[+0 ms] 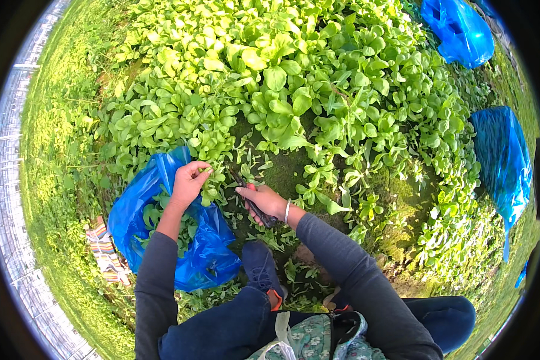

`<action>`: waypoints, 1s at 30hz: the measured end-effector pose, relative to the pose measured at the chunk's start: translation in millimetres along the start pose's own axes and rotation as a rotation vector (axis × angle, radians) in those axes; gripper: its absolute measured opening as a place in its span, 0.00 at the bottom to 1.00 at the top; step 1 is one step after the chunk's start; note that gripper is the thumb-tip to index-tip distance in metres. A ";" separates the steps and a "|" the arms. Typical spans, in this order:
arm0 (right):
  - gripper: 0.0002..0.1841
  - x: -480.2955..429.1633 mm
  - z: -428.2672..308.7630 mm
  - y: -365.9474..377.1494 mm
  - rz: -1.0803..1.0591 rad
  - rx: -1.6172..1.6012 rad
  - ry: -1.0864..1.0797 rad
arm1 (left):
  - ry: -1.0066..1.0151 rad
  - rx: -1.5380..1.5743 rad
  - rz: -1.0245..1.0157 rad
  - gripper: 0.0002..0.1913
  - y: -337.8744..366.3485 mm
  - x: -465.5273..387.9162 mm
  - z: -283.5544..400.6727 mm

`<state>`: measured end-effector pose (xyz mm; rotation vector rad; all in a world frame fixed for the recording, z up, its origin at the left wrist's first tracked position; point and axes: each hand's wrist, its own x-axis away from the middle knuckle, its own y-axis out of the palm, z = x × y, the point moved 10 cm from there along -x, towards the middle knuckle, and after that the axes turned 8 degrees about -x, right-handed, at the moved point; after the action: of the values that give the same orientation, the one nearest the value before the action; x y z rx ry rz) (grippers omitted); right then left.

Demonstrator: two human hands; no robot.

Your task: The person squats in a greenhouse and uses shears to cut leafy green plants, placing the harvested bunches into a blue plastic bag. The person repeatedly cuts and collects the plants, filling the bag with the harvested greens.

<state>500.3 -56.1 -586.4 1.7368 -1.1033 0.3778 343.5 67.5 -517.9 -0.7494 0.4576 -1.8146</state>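
My left hand [190, 181] pinches a small leafy green plant [212, 185] between thumb and fingers, above the rim of an open blue plastic bag [130, 211]. Cut leafy greens [188, 231] lie inside that bag, partly hidden by my left forearm. My right hand [263, 201] holds a cutting tool [266, 218], which looks like pruning shears with dark and red handles; its dark tip points up and left, close to the plants. Whether its blades are apart is too small to tell. Low rosettes of leafy greens [279, 108] grow densely beyond both hands.
Two filled blue plastic bags [461, 33] [501, 157] lie at the right edge of the bed. Striped cloth [105, 252] lies left of the open bag. My shoe [258, 265] rests on the ground between bag and right arm. Mossy soil [288, 168] shows among the plants.
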 end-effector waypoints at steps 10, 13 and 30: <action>0.29 28.1 24.9 -1.3 -0.064 0.045 0.052 | -0.355 0.130 -0.400 0.14 -129.9 118.4 32.9; 0.29 22.5 30.2 -4.7 -0.034 0.014 0.064 | -0.153 -0.740 -0.338 0.12 -128.2 106.6 66.0; 0.34 -24.5 14.0 6.4 0.002 0.159 0.211 | 0.199 -0.834 0.219 0.09 0.9 16.6 42.0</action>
<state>478.8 -56.5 -605.7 1.7872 -0.9437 0.6494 369.0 53.5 -483.3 -1.0178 1.4187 -1.4664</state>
